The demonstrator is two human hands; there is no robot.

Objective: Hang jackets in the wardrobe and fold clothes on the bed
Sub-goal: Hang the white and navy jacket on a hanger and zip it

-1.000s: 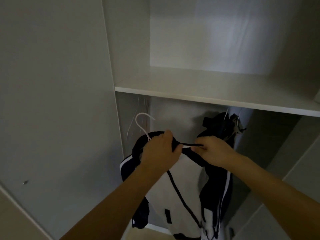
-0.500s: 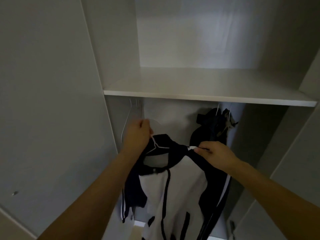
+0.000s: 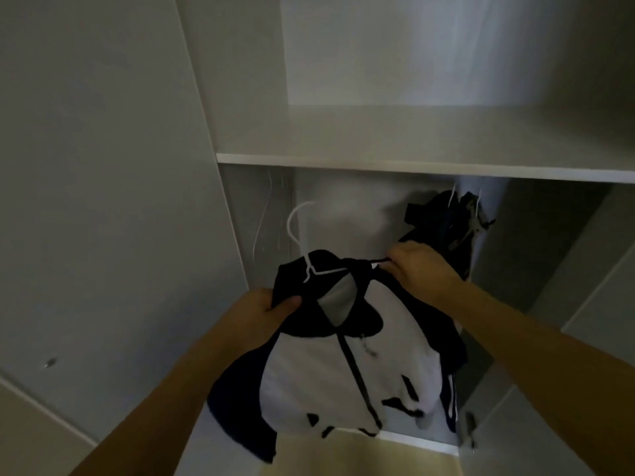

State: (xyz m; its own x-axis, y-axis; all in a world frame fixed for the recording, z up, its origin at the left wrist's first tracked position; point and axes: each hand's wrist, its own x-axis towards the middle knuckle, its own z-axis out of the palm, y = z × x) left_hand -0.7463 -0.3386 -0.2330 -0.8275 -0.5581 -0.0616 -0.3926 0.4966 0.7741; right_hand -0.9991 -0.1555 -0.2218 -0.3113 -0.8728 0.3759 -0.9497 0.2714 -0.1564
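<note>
Both hands are raised into an open white wardrobe point(image 3: 113, 166), seen from the head camera looking forward and slightly up. A white shelf point(image 3: 412, 166) is seen running across the upper part of the cabinet, with a bare compartment above it and a hanging space beneath. The interior is dimly lit; pale side panels are seen to the left and right, and a strip of light floor is visible at the lower edge. At the back right of the hanging space, dark garments point(image 3: 446, 221) are already hung from white hooks just under the shelf.

A dark navy and white jacket point(image 3: 343, 365) is held in front of the hanging space, below the shelf, draped on a white wire hanger point(image 3: 302, 242) whose hook stands free above the collar and is not caught on anything. The left hand point(image 3: 264, 310) is placed at the jacket's left shoulder, with the thumb and fingers curled onto the dark fabric. The right hand point(image 3: 422, 269) is placed at the opposite shoulder, knuckles up, pinching the collar edge where the hanger's arm ends. The jacket's body is left hanging between the two forearms, zipper facing the camera, one striped sleeve trailing at the right. Both forearms are extended upward from the lower corners, bare.
</note>
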